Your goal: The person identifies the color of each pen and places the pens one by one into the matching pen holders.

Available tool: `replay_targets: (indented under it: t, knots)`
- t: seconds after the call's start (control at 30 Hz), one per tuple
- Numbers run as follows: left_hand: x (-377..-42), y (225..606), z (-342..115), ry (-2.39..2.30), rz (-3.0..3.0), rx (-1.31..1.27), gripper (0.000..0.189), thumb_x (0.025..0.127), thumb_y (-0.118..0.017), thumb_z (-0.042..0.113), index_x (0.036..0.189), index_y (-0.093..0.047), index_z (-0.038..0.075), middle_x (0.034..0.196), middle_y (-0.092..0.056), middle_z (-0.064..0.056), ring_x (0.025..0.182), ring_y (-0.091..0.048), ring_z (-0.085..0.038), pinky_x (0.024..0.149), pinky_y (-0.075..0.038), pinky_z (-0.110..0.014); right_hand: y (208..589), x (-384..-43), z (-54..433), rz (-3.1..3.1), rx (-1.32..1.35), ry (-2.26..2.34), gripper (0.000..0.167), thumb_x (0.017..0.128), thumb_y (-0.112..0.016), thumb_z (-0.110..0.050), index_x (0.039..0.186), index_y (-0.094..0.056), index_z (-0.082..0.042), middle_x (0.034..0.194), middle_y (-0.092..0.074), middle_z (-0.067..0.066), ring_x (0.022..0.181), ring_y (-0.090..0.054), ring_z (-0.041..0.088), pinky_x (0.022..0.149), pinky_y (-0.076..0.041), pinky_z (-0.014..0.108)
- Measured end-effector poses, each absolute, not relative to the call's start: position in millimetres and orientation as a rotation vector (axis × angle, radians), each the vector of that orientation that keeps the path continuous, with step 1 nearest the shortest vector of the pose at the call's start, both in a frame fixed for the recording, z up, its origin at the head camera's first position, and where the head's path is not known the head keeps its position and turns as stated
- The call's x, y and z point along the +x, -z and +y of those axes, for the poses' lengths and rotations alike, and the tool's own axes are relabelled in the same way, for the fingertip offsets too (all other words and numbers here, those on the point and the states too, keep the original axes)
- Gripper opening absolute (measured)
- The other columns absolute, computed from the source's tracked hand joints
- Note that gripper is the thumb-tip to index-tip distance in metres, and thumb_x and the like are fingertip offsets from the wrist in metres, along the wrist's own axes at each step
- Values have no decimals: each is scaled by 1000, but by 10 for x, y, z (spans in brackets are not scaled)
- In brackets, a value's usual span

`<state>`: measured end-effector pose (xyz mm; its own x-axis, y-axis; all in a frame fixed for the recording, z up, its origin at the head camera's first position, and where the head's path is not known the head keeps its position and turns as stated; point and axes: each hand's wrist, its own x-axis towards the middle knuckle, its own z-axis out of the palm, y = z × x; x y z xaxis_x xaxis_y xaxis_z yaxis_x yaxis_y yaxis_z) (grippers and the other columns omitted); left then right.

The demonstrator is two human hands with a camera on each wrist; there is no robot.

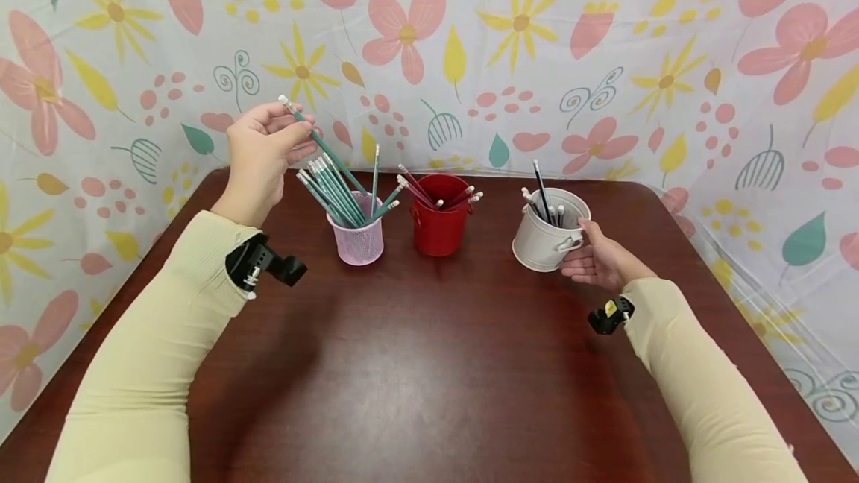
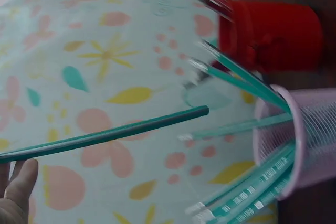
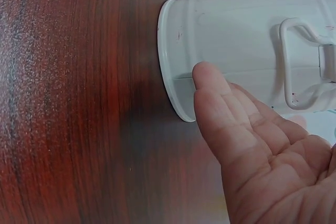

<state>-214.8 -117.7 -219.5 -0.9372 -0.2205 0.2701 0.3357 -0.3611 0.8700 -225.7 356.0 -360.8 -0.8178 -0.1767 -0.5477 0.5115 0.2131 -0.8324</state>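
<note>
My left hand [image 1: 265, 147] pinches a green pencil [image 1: 325, 147] by its eraser end, above and left of the pink mesh cup [image 1: 359, 244]. In the left wrist view the lower end of this pencil [image 2: 115, 131] hangs outside the cup, touching nothing. Several other green pencils [image 1: 335, 192] lean in the cup. At the right, my right hand [image 1: 607, 259] touches the side of a white metal bucket [image 1: 539, 244]. Its fingers are extended along the wall, with the thumb near the rim. Dark pencils [image 1: 540, 185] stand in this bucket.
Between the two containers stands a red bucket [image 1: 439, 233] with several dark red pencils [image 1: 416, 186]. All three containers are near the back edge of the brown wooden table [image 1: 416, 364]. A flower-patterned cloth [image 1: 429, 95] hangs behind and at the sides.
</note>
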Motion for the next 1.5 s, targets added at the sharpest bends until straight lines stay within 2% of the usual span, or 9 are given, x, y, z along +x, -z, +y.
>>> replay_targets:
  t: [0.3, 0.57, 0.87, 1.07, 1.23, 1.33, 1.4, 1.5]
  knots:
    - [-2230, 2397, -1199, 2215, -1629, -209, 14, 83, -58, -15, 87, -60, -1, 74, -67, -3, 69, -67, -12, 66, -55, -21, 3574, -2240, 3558, 1947, 319, 1666, 95, 94, -19, -65, 129, -33, 21, 89, -67, 7, 82, -67, 15, 80, -53, 28]
    - [-2251, 2440, -1176, 2250, -1661, -115, 16, 83, -57, -13, 92, -61, -1, 75, -67, -1, 70, -65, -12, 61, -55, -20, 3590, -2233, 3571, 1946, 346, 1668, 97, 94, -19, -66, 134, -27, 22, 92, -67, 8, 84, -67, 16, 80, -53, 28]
    - [-2306, 2611, -1144, 2234, -1766, 11, 17, 85, -59, -9, 90, -63, 7, 80, -65, -2, 76, -65, -14, 65, -55, -21, 3572, -2208, 3575, 1952, 324, 1666, 101, 92, -18, -68, 137, -22, 23, 91, -65, 7, 83, -66, 14, 79, -52, 26]
    - [-2344, 2817, -1109, 2249, -1732, 62, 16, 84, -60, -11, 93, -61, 2, 78, -66, -1, 76, -64, -13, 67, -54, -20, 3555, -2205, 3538, 1940, 349, 1682, 98, 94, -20, -67, 134, -26, 22, 89, -65, 8, 83, -66, 15, 81, -52, 28]
    - [-2408, 3035, -1059, 2196, -1813, 74, 16, 83, -58, -13, 85, -57, 3, 73, -64, 7, 75, -63, -8, 68, -52, -17, 3545, -2211, 3524, 1955, 351, 1674, 97, 94, -18, -66, 133, -27, 22, 86, -66, 7, 81, -67, 15, 78, -53, 27]
    - [-2440, 3144, -1053, 2063, -1940, 84, 10, 83, -60, -10, 86, -59, -1, 72, -64, 9, 74, -62, -5, 69, -50, -16, 3545, -2212, 3520, 1956, 352, 1672, 98, 94, -18, -67, 133, -27, 22, 86, -66, 7, 81, -67, 15, 79, -53, 27]
    - [-2452, 3198, -1055, 1931, -2059, 103, 7, 83, -62, -5, 90, -63, -6, 77, -68, 3, 74, -61, -1, 70, -49, -15, 3548, -2211, 3522, 1954, 353, 1677, 98, 93, -18, -67, 133, -27, 22, 86, -66, 7, 81, -67, 15, 80, -53, 28]
    - [-2464, 3269, -1067, 1738, -2236, 144, 18, 84, -65, 2, 99, -67, -8, 91, -71, -11, 74, -58, 3, 72, -46, -14, 3559, -2205, 3523, 1954, 365, 1683, 98, 93, -18, -67, 133, -28, 22, 86, -66, 7, 81, -67, 15, 79, -53, 27]
